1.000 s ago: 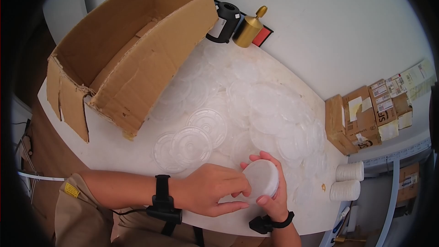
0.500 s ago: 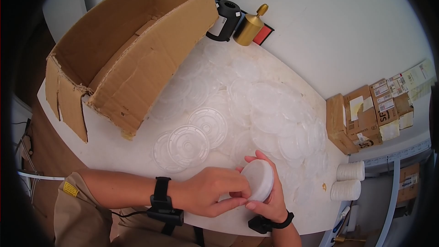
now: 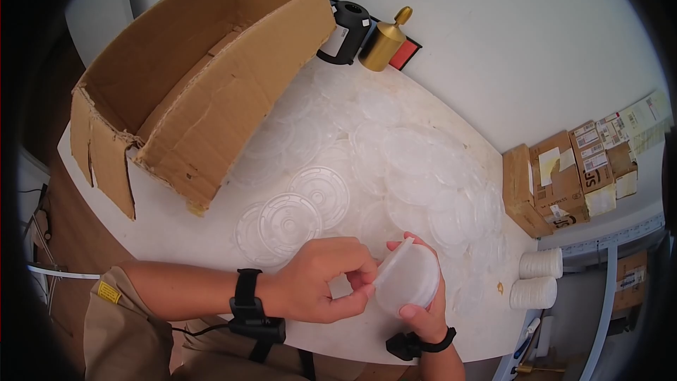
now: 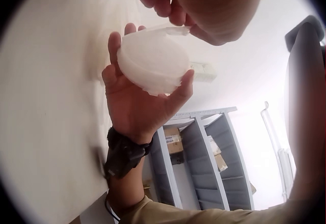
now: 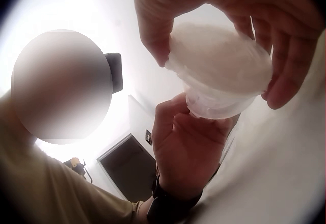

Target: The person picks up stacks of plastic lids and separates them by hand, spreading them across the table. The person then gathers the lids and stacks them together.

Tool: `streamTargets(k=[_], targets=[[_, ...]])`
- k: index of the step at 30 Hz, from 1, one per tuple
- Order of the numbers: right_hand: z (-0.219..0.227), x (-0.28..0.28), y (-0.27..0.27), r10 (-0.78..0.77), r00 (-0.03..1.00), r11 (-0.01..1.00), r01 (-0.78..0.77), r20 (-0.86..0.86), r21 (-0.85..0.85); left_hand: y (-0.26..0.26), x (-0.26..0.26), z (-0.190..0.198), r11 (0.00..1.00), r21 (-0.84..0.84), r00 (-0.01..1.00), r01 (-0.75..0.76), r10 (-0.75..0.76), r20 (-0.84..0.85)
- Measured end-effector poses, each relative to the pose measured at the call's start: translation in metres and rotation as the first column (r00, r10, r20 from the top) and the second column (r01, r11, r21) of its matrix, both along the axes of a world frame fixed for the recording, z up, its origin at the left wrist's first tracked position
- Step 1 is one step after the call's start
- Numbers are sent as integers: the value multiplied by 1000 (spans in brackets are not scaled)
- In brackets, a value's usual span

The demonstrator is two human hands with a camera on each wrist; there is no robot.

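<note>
A short stack of translucent plastic lids [image 3: 416, 279] is tilted up in my right hand [image 3: 429, 314], thumb on the near rim and fingers round the far side. My left hand [image 3: 321, 275] pinches the edge of one lid [image 3: 386, 283], which stands angled away from the stack at its left side. In the left wrist view the parted lid's edge [image 4: 177, 31] reaches the left fingertips. From below, the right wrist view shows a gap between this lid [image 5: 219, 107] and the stack [image 5: 219, 61]. Several clear lids [image 3: 290, 222] lie overlapped on the table, left of the hands.
Many more lids [image 3: 423, 169] are spread in a heap across the white table [image 3: 176, 229]. Two stacks of lids [image 3: 534, 293] stand at the right edge. An open cardboard box [image 3: 218, 127] occupies the back left, beside a black container [image 3: 345, 32] and a gold canister [image 3: 383, 46].
My left hand has gone from fingering the stack's rim to pinching one lid and drawing its edge leftward from the rest. My right hand has turned the stack slightly.
</note>
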State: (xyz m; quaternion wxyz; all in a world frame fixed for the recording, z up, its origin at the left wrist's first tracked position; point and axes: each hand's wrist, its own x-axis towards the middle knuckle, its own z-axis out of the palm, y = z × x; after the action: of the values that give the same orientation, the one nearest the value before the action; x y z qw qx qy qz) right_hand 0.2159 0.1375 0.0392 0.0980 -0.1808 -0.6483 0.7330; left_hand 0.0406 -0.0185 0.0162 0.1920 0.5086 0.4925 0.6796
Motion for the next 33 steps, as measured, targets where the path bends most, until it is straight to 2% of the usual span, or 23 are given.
streamTargets(k=[1,2,5,6,8,9,11,15,17,18,20,21,22,24,31,33], targets=[[0,1,1,-20,1000,999,20,-2,28,1,-4,3,997,6,996,-83,83,-14],[0,0,0,-20,1000,999,20,-2,28,0,-8,6,997,6,996,-83,83,-14],[0,-2,-1,-72,997,997,72,-16,-3,4,-23,12,938,130,905,-321,344,-248],[-1,-2,-1,-79,996,997,79,-28,-3,4,-26,14,938,130,906,-321,344,-248],[-3,-2,-1,-87,995,996,87,-41,-1,5,-31,18,915,97,819,-392,395,-416],[-4,-1,-1,-80,996,997,80,-45,1,6,-32,16,915,98,819,-392,396,-415],[-4,-2,-2,-70,996,998,70,-50,3,7,-33,12,900,18,748,-436,374,-548],[-3,-2,-2,-53,999,999,53,-12,6,2,-27,18,901,-108,761,-420,284,-583],[-2,-2,-2,-43,999,999,44,-3,32,1,-22,19,975,21,817,-223,198,-542],[-1,-3,-2,-26,1000,998,26,0,50,1,-18,17,975,21,818,-222,197,-541],[-1,-3,-3,-8,1000,998,7,8,67,0,-7,10,999,21,903,-27,34,-428],[-3,-3,-4,11,1000,998,-11,14,59,-4,-4,11,999,-41,922,34,-47,-385],[-4,-4,-4,30,999,998,-31,19,51,-4,-1,7,999,-42,922,31,-45,-383],[-7,-4,-4,53,998,997,-54,20,56,0,6,-3,988,-18,957,150,-150,-248],[-8,-4,-2,91,995,991,-93,31,98,-1,11,-9,974,-65,969,215,-221,-111],[-8,-2,-1,93,995,992,-95,27,80,-1,10,-11,960,-60,962,273,-274,-1]])
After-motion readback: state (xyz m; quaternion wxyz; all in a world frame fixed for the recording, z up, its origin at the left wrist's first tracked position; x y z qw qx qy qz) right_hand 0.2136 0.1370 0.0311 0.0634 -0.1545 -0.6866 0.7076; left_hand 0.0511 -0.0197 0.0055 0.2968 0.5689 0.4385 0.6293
